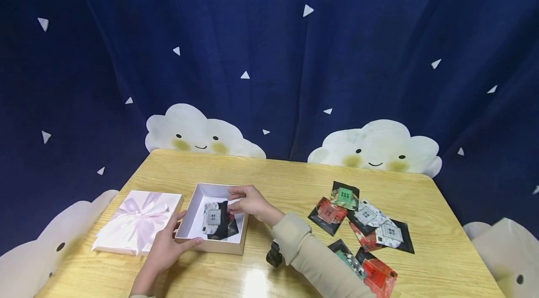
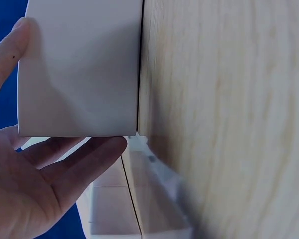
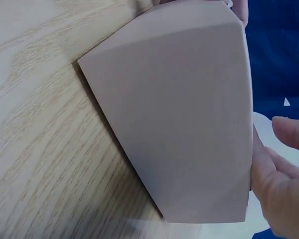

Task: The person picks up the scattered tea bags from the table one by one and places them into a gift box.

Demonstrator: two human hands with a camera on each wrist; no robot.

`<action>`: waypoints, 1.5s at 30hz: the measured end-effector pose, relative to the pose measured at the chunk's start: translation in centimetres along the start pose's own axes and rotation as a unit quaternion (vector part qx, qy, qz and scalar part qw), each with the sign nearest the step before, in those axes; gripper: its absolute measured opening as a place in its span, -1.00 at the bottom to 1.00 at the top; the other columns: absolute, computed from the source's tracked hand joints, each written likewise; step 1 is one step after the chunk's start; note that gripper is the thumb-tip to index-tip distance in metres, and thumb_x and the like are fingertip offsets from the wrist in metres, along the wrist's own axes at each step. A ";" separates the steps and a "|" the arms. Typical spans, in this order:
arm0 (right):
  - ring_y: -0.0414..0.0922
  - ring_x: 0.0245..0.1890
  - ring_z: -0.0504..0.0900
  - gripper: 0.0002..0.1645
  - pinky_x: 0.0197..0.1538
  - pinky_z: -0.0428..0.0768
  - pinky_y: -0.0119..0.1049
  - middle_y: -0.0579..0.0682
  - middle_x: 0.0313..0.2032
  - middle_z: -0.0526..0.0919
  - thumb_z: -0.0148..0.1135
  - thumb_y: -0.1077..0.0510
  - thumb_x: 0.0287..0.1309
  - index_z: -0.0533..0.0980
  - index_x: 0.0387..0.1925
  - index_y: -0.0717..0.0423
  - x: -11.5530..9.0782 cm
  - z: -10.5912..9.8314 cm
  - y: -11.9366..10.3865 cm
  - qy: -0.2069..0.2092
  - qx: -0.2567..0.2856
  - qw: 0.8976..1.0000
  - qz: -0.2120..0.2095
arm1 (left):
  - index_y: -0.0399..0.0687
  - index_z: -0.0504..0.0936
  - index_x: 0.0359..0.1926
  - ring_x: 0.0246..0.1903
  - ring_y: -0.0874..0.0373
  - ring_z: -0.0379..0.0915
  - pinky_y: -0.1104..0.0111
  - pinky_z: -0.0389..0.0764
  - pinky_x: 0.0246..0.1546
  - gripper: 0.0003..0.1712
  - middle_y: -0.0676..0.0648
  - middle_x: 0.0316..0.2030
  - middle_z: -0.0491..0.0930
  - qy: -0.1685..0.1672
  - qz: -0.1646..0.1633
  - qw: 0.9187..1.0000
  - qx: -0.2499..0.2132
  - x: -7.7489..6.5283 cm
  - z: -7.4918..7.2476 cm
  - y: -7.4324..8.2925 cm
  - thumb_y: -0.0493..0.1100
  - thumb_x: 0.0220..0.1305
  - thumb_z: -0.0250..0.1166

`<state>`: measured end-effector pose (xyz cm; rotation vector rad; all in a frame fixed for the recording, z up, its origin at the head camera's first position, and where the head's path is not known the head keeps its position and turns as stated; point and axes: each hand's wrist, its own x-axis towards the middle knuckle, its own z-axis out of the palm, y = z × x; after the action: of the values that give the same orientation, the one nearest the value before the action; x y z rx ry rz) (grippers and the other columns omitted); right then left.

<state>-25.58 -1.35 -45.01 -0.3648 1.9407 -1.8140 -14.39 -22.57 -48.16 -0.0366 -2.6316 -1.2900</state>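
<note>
An open white-lined box (image 1: 191, 204) stands on the table, tan-pink on its outer walls. Inside lie a dark packet with a pale grey floral front (image 1: 212, 217) and, partly covered, a dark and red packet (image 1: 232, 228). At the box's near left corner my left hand (image 1: 165, 247) rests with its thumb on the front rim and its straight fingers along the left wall. My right hand (image 1: 251, 204) reaches over the right wall, fingers inside by the packets. Its fingertips are partly hidden behind the wall in the right wrist view, and nothing shows lifted.
A pale pink lid with a ribbon bow (image 1: 141, 216) lies left of the box. On the right are several packets, among them a green one (image 1: 345, 196) and a red one (image 1: 328, 214). A small black object (image 1: 274, 257) sits by the right sleeve. A dark blue curtain (image 1: 269, 54) hangs behind.
</note>
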 end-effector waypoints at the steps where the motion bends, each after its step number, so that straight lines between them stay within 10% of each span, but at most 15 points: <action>1: 0.04 -0.36 0.62 -0.46 -0.27 0.59 -0.22 0.22 -0.23 0.52 0.13 0.59 -0.08 0.36 0.05 0.51 -0.1 0.0 0.0 -0.001 0.004 1.000 0.002 | -0.33 0.30 0.16 -0.18 -0.27 0.47 0.01 0.48 -0.21 -0.10 -0.48 -0.11 0.47 0.001 0.002 1.000 0.001 0.0 0.0 0.0 -0.12 -0.20 0.51; 45: -0.15 -0.40 0.60 -0.60 -0.30 0.57 -0.23 -0.04 -0.36 0.55 0.16 0.31 0.11 0.41 0.00 0.41 -7.5 -6.5 -3.8 -0.031 -0.025 0.997 -0.067 | -0.34 0.29 0.16 -0.18 -0.25 0.48 0.02 0.47 -0.19 -0.09 -0.48 -0.11 0.47 0.003 0.004 1.000 0.003 -0.2 0.2 -0.3 -0.12 -0.21 0.52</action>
<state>-22.82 7.57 -39.99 -0.5732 1.9623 -1.8156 -14.32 -22.57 -48.54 -0.0418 -2.6285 -1.2784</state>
